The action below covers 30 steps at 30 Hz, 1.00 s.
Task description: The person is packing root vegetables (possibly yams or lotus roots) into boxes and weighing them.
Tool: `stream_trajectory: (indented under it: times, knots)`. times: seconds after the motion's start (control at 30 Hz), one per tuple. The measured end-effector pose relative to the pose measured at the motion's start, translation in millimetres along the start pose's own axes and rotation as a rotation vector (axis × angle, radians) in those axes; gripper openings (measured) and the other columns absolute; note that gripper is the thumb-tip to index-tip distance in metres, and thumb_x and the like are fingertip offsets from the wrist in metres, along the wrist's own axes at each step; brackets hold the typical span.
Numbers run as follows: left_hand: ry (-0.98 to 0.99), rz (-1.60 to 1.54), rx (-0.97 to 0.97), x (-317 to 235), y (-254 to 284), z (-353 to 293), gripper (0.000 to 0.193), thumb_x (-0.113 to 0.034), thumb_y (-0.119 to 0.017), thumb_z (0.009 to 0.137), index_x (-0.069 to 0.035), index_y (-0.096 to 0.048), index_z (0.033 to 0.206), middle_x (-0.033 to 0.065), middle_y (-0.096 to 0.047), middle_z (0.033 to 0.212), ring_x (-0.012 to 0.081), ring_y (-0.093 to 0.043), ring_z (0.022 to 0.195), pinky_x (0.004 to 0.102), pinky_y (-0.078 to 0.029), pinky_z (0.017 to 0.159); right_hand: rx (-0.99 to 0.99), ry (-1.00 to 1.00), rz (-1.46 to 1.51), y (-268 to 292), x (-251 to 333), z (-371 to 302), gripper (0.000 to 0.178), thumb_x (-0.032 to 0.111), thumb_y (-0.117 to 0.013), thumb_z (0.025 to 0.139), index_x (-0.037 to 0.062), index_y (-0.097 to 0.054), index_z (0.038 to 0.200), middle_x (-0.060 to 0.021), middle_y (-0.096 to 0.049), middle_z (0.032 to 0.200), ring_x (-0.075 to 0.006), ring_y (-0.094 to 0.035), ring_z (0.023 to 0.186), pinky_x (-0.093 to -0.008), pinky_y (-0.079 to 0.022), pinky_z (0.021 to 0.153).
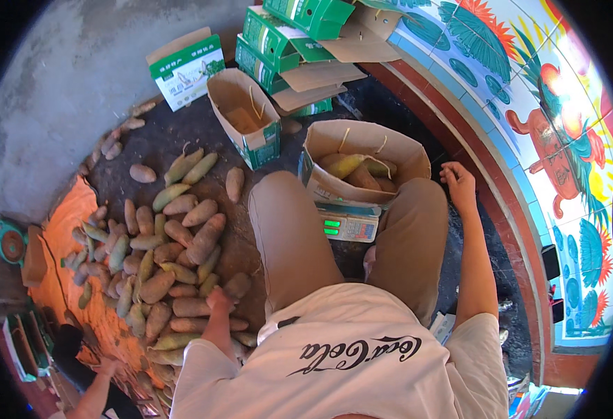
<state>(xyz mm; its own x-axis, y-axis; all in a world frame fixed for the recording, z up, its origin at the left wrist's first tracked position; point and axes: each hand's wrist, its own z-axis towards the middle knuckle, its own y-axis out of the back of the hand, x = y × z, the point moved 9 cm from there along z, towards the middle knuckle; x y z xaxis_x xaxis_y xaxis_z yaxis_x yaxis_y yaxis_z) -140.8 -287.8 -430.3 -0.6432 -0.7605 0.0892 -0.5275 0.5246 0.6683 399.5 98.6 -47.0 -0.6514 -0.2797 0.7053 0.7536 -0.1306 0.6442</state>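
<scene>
My left hand reaches into the near right side of a heap of long radishes, some green, many coated in brown soil. A brown radish lies right against its fingers, which are too hidden to show a grip. To the right of my knee, my right hand hangs with loosely bent fingers and nothing in it. Close to it stands an open cardboard box with several radishes inside. The box rests on a digital scale with a lit green display, between my knees.
Beyond the heap is an open green-and-white carton. Stacked green cartons stand at the back, with another carton by the grey wall. An orange sheet lies under the heap. A co-worker's hand is at lower left; a tiled wall curves along the right.
</scene>
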Motion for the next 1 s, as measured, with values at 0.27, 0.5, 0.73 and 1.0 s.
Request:
stream_trajectory:
  times: [0.27, 0.5, 0.73, 1.0]
  knots:
    - [-0.021, -0.2, 0.309, -14.2, -31.8, 51.1, 0.07, -0.052, -0.062, 0.069, -0.003, -0.049, 0.117, 0.0157, -0.062, 0.099, 0.0249, -0.065, 0.077, 0.0349, -0.051, 0.068, 0.045, -0.043, 0.078, -39.5, -39.6, -10.9, 0.012, 0.003, -0.052, 0.082, -0.0023, -0.059, 0.09, -0.0106, -0.062, 0.076, -0.0168, -0.061, 0.068, -0.0281, -0.048, 0.065]
    - [0.134, -0.94, -0.059, 44.8, 41.6, 61.9, 0.05, -0.049, -0.056, 0.077, -0.004, -0.059, 0.1, 0.0096, -0.062, 0.074, 0.0236, -0.06, 0.058, 0.035, -0.046, 0.049, -0.047, 0.218, -0.198, -61.5, -1.3, -10.0, 0.011, 0.008, -0.057, 0.076, 0.003, -0.061, 0.085, -0.0123, -0.061, 0.086, -0.0308, -0.058, 0.081, -0.0364, -0.046, 0.072]
    - [-0.224, -0.85, -0.476, -108.3, 285.9, -104.7, 0.05, -0.041, -0.059, 0.078, 0.006, -0.059, 0.094, 0.0102, -0.058, 0.068, 0.0176, -0.055, 0.057, 0.0265, -0.042, 0.048, 0.061, 0.282, -0.333, -85.8, -50.6, -29.5, 0.011, 0.013, -0.056, 0.078, 0.0027, -0.06, 0.079, -0.0125, -0.059, 0.076, -0.0313, -0.056, 0.074, -0.0393, -0.043, 0.073]
    - [-0.787, -0.79, -0.32, -277.0, 371.1, -194.4, 0.046, -0.036, -0.062, 0.078, 0.003, -0.057, 0.101, 0.0077, -0.058, 0.079, 0.0112, -0.053, 0.066, 0.0236, -0.044, 0.058, 0.053, 0.313, -0.258, -83.8, -36.4, -28.9, 0.012, 0.014, -0.055, 0.079, 0.0035, -0.058, 0.072, -0.0114, -0.058, 0.071, -0.0291, -0.056, 0.071, -0.0389, -0.042, 0.07]
